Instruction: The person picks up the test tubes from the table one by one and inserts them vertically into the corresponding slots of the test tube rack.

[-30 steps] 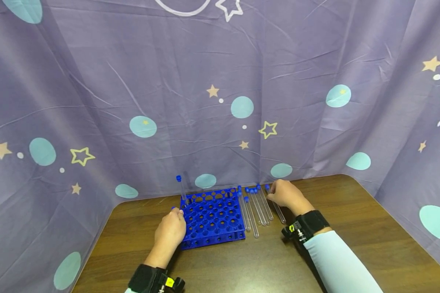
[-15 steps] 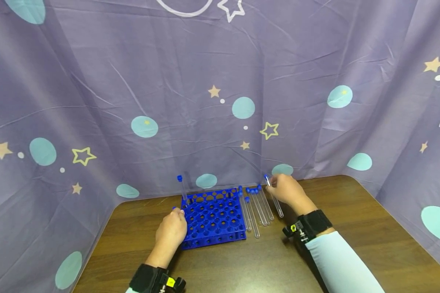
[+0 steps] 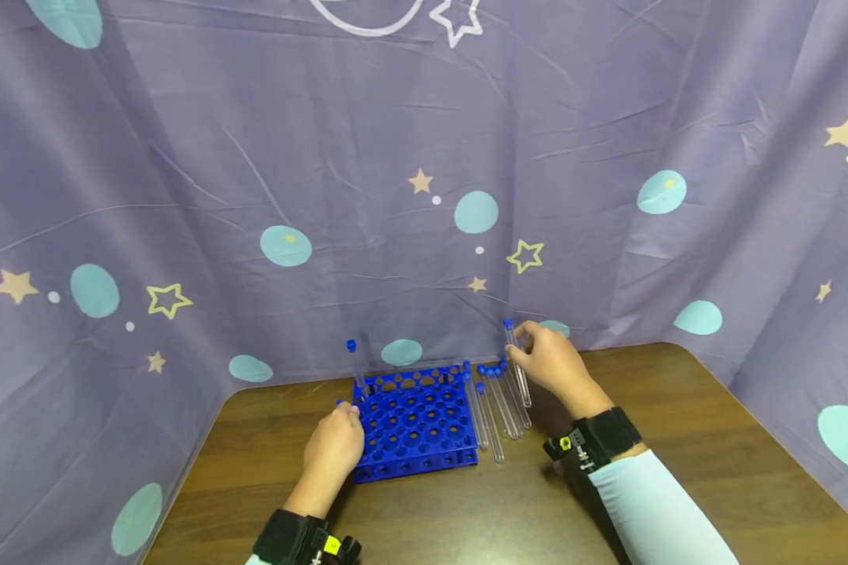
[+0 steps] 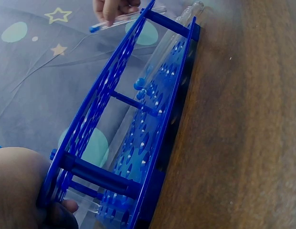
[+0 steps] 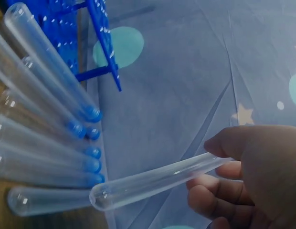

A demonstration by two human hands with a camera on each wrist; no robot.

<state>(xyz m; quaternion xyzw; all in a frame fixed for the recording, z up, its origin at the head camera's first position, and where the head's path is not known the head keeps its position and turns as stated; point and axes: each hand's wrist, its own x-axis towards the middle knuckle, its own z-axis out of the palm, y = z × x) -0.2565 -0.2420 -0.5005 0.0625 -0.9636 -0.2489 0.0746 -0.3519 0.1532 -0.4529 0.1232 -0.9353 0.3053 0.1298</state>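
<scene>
My right hand [image 3: 551, 359] pinches a clear test tube [image 3: 518, 369] with a blue cap between thumb and fingers, lifted and nearly upright. In the right wrist view, that tube's rounded bottom points left, above the loose ones. The blue test tube rack [image 3: 417, 424] stands on the table, and my left hand [image 3: 334, 443] grips its left end. In the left wrist view, part of that hand wraps the rack's end plate. A capped tube [image 3: 356, 370] stands in the back left corner of the rack. Another blue cap [image 3: 340, 403] shows beside my left fingers, its tube mostly hidden.
Several capped test tubes [image 3: 498, 408] lie side by side on the wooden table [image 3: 424, 518], just right of the rack. A purple patterned curtain [image 3: 367, 275] hangs close behind the rack and along both sides.
My right hand has picked up the rightmost tube from the table, raised it, and tilted it upright while moving slightly left. The left hand stays on the rack.
</scene>
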